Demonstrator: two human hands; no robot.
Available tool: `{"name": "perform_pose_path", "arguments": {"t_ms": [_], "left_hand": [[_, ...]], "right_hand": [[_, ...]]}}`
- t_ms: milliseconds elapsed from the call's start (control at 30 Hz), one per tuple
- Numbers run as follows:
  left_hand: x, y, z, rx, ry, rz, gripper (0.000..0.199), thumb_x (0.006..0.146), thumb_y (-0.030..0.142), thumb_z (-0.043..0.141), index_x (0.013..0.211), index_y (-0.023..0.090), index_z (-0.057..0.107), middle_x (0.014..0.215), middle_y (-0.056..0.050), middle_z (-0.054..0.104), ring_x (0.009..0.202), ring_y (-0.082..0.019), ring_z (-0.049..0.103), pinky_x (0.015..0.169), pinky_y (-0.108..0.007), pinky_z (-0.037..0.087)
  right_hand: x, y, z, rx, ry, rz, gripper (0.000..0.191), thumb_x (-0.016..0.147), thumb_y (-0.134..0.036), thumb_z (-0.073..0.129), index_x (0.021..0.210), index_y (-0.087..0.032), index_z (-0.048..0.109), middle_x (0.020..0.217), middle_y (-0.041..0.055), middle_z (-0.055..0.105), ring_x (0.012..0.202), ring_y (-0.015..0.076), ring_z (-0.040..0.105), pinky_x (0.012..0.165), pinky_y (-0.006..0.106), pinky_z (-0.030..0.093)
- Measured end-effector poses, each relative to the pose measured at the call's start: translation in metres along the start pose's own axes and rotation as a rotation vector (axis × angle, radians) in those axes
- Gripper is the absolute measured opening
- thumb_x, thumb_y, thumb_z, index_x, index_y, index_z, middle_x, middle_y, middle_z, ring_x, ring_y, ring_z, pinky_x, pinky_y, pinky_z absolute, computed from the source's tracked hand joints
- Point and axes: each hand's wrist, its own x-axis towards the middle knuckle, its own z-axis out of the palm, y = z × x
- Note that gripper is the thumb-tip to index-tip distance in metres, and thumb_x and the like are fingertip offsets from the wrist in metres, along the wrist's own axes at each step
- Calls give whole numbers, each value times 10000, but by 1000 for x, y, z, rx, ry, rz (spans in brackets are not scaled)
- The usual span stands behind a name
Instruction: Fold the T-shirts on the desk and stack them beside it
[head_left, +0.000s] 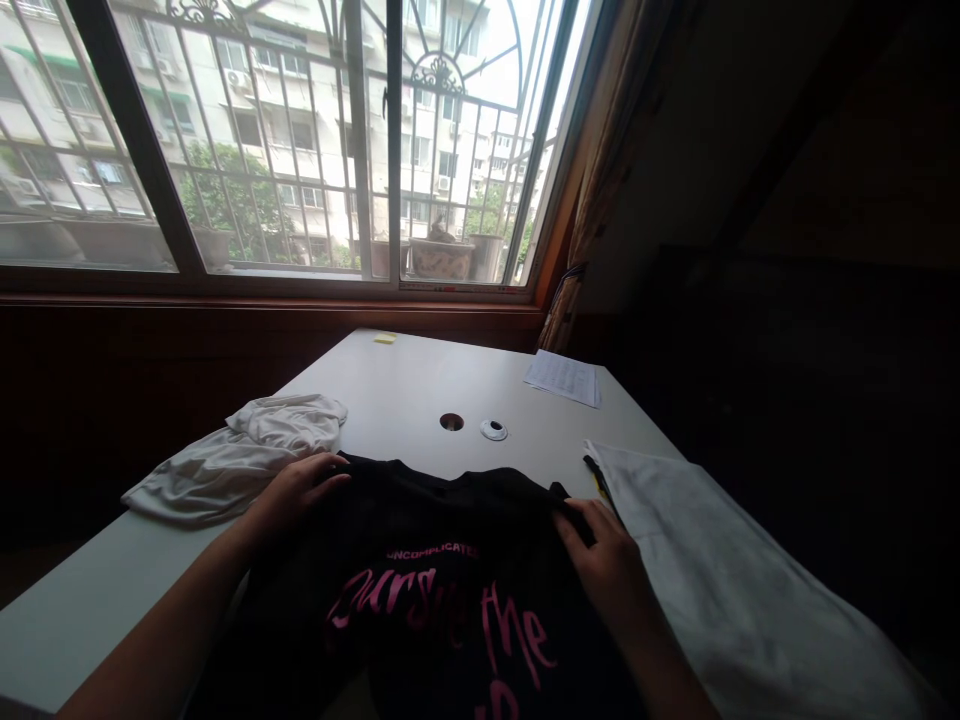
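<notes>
A black shirt point(450, 510) with pink lettering is spread over the near part of the white table point(397, 390), its neckline toward the window. At its upper left shoulder, my left hand point(300, 485) grips the fabric with the fingers on top of the cloth. My right hand point(600, 540) pinches the opposite shoulder. The lower part of the shirt runs out of the bottom of the view. Crumpled pale cloth point(255, 450) lies just beyond my left hand, and a large light grey cloth point(712, 560) lies to the right of my right hand.
Papers point(564, 378) lie at the table's back right corner, and a yellow note point(385, 339) at the back left. A round hole point(451, 422) and a white ring-shaped cover point(493, 430) are mid-table. Behind stands a barred window point(300, 150) with a curtain point(592, 190).
</notes>
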Motion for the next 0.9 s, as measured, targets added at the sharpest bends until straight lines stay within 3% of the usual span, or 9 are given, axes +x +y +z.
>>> {"name": "perform_pose_path", "arguments": {"t_ms": [167, 233, 433, 667, 900], "left_hand": [[1, -6, 9, 46, -27, -11, 411, 948, 552, 533, 1166, 232, 668, 1118, -71, 738, 1033, -282, 689, 915, -392, 542], [2, -6, 11, 52, -38, -6, 407, 951, 541, 531, 1187, 235, 657, 1141, -66, 733, 1052, -280, 687, 930, -390, 537], [2, -8, 10, 56, -64, 9, 396, 954, 513, 535, 1207, 225, 634, 1181, -76, 715, 1095, -279, 669, 969, -392, 513], [2, -5, 8, 104, -93, -9, 298, 949, 458, 514, 1016, 204, 654, 1004, -67, 720, 926, -257, 677, 834, -358, 519], [1, -5, 9, 90, -94, 8, 281, 961, 445, 497, 997, 205, 638, 974, -55, 705, 894, -239, 663, 806, -333, 504]], "right_hand": [[-3, -4, 4, -20, -291, 87, 302, 959, -499, 474, 1045, -270, 649, 1000, 56, 743, 970, 268, 708, 833, 363, 525], [-4, -6, 5, -10, -343, 78, 292, 953, -485, 481, 1066, -268, 640, 1055, 59, 737, 1017, 266, 699, 859, 356, 519], [-4, -5, 8, -29, -354, 98, 288, 948, -464, 464, 1077, -250, 607, 1117, 84, 710, 1051, 261, 678, 895, 352, 502], [-3, -10, 5, -68, -411, 178, 218, 926, -448, 486, 1000, -258, 562, 1013, 60, 715, 950, 242, 696, 787, 316, 491], [-3, -10, 5, -69, -450, 190, 215, 933, -442, 480, 1002, -251, 551, 1002, 62, 709, 945, 237, 689, 784, 315, 474]]}}
